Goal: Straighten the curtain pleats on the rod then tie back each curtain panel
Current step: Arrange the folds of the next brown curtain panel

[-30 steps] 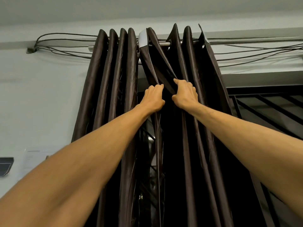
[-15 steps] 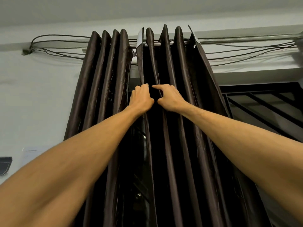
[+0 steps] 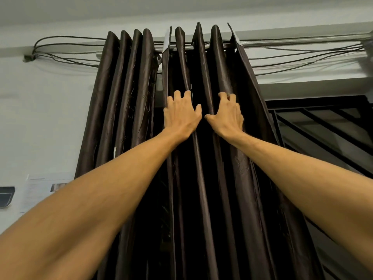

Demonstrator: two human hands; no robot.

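Observation:
Two dark brown curtain panels hang bunched on a metal rod (image 3: 282, 42). The left panel (image 3: 125, 87) shows several even pleats and nothing touches it. Both arms reach up to the right panel (image 3: 248, 178). My left hand (image 3: 181, 116) lies on its second pleat with the fingertips curled into the fold and the thumb spread. My right hand (image 3: 227, 116) lies one pleat further right, fingertips hooked round the edge of that fold. A narrow dark gap of fabric separates the two hands. The panels' lower parts are out of view.
Several black cables (image 3: 66, 55) run along the wall behind the rod, from a clamp at the left to the right edge. A black metal window grille (image 3: 323, 126) stands right of the curtain. Papers and a dark fixture (image 3: 7, 196) hang on the left wall.
The hands were close together on one fold near the panel's left edge. They have shifted right and spread apart onto separate pleats, and the right panel's folds hang straighter.

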